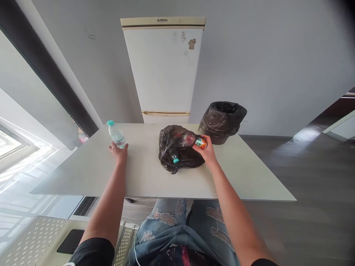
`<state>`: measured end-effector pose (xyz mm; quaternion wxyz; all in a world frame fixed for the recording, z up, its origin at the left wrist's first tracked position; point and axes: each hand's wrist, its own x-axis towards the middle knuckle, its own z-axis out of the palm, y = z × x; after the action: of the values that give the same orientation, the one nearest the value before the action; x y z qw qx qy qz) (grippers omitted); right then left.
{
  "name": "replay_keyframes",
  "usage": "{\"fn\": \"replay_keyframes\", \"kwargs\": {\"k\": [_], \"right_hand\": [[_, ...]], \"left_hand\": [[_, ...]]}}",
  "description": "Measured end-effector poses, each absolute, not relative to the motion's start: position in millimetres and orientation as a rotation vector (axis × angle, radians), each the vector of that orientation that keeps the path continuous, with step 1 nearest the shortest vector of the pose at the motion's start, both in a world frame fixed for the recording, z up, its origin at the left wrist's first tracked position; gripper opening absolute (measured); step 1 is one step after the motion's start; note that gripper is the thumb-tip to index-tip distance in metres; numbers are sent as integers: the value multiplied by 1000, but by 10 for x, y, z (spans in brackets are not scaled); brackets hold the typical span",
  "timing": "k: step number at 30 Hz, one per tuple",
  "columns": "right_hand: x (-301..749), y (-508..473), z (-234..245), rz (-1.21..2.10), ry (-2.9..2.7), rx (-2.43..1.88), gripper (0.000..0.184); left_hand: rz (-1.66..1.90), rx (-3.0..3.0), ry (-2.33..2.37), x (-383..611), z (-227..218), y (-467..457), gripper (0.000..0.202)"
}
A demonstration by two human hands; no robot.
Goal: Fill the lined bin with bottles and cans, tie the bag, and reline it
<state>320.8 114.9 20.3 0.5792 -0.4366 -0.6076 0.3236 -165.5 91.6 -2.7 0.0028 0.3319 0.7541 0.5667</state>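
Observation:
On the left of the table, my left hand [118, 152] is wrapped round the lower part of a clear plastic water bottle [115, 132] with a teal cap. The bottle stands nearly upright, leaning a little. My right hand [208, 151] grips a drink container [201, 142] with an orange, white and green label at the right side of a crumpled black plastic bag [165, 146]. Its far end meets the bag, and I cannot tell whether it is a can or a bottle. Another teal-capped bottle [175, 159] shows at the bag's front. Reddish things show dimly through the plastic.
A bin lined with a black bag [222, 123] stands at the table's back right. The white table [144, 181] has its front edge close to my legs. Behind it is a white fridge [163, 70]. A dark flat object [70, 241] lies on a perforated surface at lower left.

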Motion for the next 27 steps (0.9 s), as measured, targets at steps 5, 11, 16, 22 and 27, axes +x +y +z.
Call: {"fn": "replay_keyframes", "kwargs": {"k": [5, 11, 16, 22, 27], "right_hand": [[3187, 1067, 330, 958, -1211, -688, 75], [3270, 893, 414, 994, -1373, -590, 88], [3290, 893, 372, 1100, -1485, -575, 109], [3284, 911, 291, 1342, -1435, -365, 105], [3236, 817, 334, 1722, -1572, 75, 90]], "left_hand": [[1796, 1037, 2379, -1638, -22, 930, 77], [1817, 1071, 2335, -1626, -8, 938, 75], [1957, 1040, 2412, -1481, 139, 840, 76], [2110, 1371, 2043, -700, 657, 425, 19], [1549, 1770, 1469, 590, 956, -458, 24]]}}
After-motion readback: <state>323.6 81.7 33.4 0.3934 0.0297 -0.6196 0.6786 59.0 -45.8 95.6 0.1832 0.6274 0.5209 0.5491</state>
